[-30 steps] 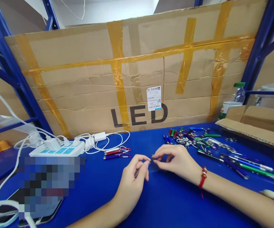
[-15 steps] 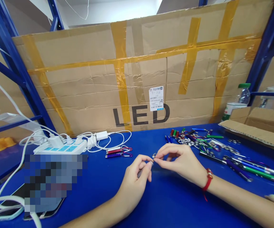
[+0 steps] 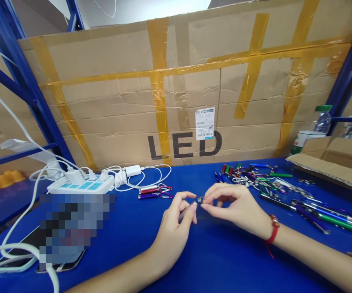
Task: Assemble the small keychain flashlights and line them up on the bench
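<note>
The left hand (image 3: 173,232) was closed around a slim greyish cylinder (image 3: 181,215), mostly hidden by its fingers, while the right hand (image 3: 236,202) pinched a small metal piece (image 3: 201,200) between thumb and fingertips, just beside the cylinder's end; whether the parts touched could not be told. Good handling seemed to call for a firm left grip, a light right pinch and both ends in line, low above the blue tabletop (image 3: 127,248) in case of a slip. Carabiner keychain lights (image 3: 150,189) lay beyond, a white power strip (image 3: 82,186) to their left, metal pen-like tubes (image 3: 336,221) at right, and a taped cardboard panel (image 3: 124,118) marked LED behind.
</note>
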The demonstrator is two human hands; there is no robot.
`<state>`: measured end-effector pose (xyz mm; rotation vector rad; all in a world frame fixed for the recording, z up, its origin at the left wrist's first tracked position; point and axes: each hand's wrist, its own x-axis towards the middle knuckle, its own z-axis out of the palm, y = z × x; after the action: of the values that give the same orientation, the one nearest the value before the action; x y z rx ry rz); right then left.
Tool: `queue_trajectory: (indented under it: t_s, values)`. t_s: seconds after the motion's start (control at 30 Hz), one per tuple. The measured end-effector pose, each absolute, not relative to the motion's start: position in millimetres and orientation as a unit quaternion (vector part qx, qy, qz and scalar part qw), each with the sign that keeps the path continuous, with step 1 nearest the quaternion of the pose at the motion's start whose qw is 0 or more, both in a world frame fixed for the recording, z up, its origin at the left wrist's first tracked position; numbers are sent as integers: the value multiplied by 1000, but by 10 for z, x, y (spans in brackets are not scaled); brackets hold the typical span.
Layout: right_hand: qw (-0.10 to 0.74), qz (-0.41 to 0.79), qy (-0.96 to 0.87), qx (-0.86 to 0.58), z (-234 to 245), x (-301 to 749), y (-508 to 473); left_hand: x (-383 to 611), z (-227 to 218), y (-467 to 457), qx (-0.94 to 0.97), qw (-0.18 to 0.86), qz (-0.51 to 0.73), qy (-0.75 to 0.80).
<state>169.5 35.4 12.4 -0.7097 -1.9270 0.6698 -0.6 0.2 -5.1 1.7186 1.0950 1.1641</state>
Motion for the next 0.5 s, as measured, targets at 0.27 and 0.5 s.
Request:
queue_trajectory:
  t_s: [0.27, 0.5]
  values:
    - [433, 276, -802, -304, 124, 1706, 352, 4, -3, 1, 692, 398, 446, 406]
    - [426, 244, -807, -329, 164, 1709, 361, -9, -31, 22, 680, 400, 456, 412]
